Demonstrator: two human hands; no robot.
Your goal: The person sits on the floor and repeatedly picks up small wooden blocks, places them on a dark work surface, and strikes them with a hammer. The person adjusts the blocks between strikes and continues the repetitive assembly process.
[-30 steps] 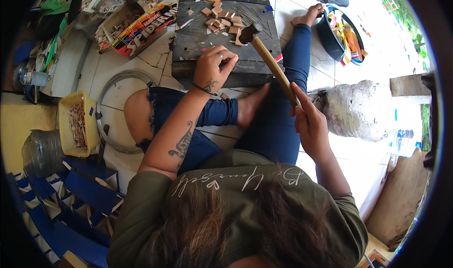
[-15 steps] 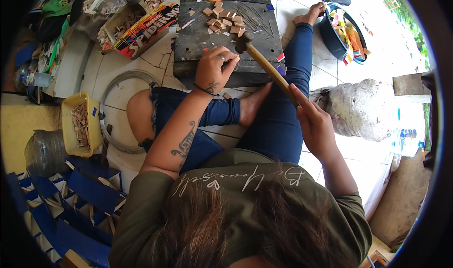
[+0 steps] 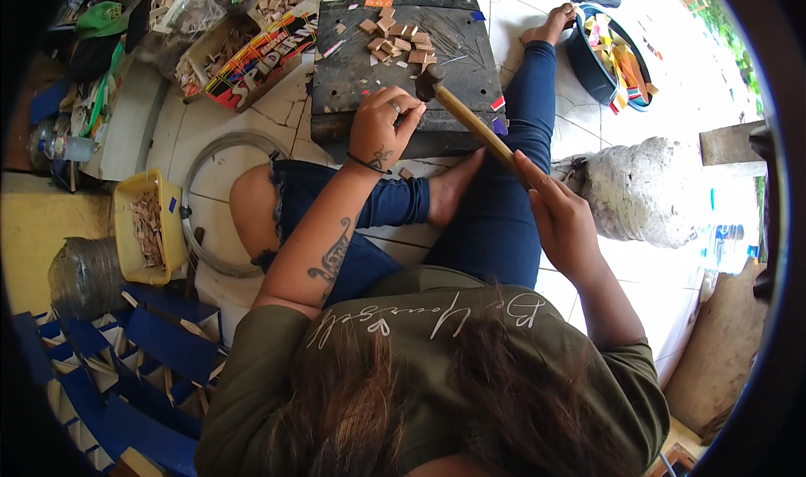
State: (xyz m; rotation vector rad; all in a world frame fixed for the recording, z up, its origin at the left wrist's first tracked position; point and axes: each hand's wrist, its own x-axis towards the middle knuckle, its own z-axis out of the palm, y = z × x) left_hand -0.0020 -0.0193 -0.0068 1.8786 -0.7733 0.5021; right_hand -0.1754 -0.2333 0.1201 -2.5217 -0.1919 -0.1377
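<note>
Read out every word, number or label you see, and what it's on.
I won't copy the wording, only say where it stands.
Green shirt: white script, upside down.
Left forearm: dark tattoo lettering.
Cardboard box: large printed letters.
Orange scrap: marks too small to read.

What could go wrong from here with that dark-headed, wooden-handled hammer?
The dark-headed, tan wooden-handled hammer in the bare right hand appears close to the bare, pinched left hand; a stray blow could catch fingers.

Small tan wooden blocks lie loose near its head and might get knocked.

Thin dark rods lie loose on the black box-like work surface; jolts may scatter them.
</note>
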